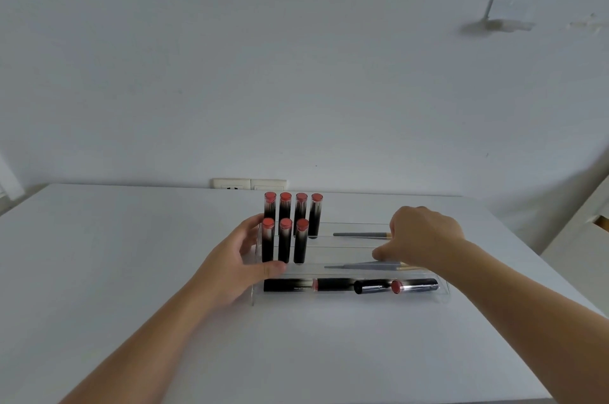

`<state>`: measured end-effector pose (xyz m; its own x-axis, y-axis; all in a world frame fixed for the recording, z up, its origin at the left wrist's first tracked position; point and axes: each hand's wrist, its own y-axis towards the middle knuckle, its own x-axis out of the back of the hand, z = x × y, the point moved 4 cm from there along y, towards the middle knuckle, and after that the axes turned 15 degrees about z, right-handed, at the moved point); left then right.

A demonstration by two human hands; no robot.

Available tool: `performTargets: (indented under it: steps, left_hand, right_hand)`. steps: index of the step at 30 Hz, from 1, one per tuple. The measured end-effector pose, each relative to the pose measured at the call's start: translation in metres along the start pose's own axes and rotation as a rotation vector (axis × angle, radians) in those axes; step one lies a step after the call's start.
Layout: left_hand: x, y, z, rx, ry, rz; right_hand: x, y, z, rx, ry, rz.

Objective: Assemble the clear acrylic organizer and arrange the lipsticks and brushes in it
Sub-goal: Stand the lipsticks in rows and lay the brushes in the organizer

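Observation:
The clear acrylic organizer (443, 291) stands on the white table (131, 271), stepped in tiers. Several black lipsticks with red caps (285, 215) stand upright in its two upper tiers on the left. Three lipsticks (333, 285) lie flat in the front tier. One grey-handled brush (359, 234) lies on an upper tier, and further brushes (362, 266) lie on the middle tier. My left hand (244, 258) grips the organizer's left end, thumb on the front. My right hand (421, 235) reaches down over the middle-tier brushes, its fingertips on them.
A white wall socket (248, 184) sits on the wall just behind the table's far edge. The table's right edge runs diagonally at the right, with pale furniture (590, 222) beyond it.

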<state>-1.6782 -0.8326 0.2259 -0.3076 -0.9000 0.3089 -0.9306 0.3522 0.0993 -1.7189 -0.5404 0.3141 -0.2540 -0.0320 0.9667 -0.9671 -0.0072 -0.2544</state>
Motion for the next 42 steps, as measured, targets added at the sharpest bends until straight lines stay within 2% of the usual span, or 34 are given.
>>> performTargets:
  steps: [5, 11, 15, 20, 24, 31, 36, 39, 42]
  left_hand:
    - [0.0, 0.0, 0.0, -0.001, -0.004, 0.0]
    - [0.001, 0.001, 0.002, 0.0, -0.001, 0.004]
    - [0.0, 0.001, 0.002, -0.002, 0.002, 0.004]
    - [0.0, 0.002, 0.002, -0.002, 0.009, 0.002]
    - [0.0, 0.002, 0.003, 0.003, 0.025, -0.002]
    - [0.001, 0.001, 0.004, 0.015, 0.035, -0.008]
    - [0.001, 0.001, 0.003, 0.031, 0.033, -0.025]
    - [0.0, 0.001, 0.002, 0.026, 0.029, -0.017]
    - [-0.001, 0.0, 0.001, 0.022, 0.028, -0.012]
  right_hand:
    - [0.006, -0.004, -0.006, 0.045, 0.074, -0.032]
    - [0.014, -0.013, -0.015, 0.314, 0.109, -0.123]
    - [0.013, -0.019, -0.026, 0.426, 0.055, -0.158]
    - [0.01, -0.025, -0.033, 0.479, -0.096, -0.326]
    - [0.004, -0.024, -0.041, 0.497, -0.133, -0.286]
    - [0.002, -0.017, -0.062, 0.408, 0.188, -0.19]
    - [0.011, -0.025, -0.041, 0.526, 0.549, -0.294]
    - [0.006, -0.029, -0.008, 0.618, 0.733, -0.264]
    - [-0.009, -0.029, 0.025, 0.676, 0.794, -0.234]
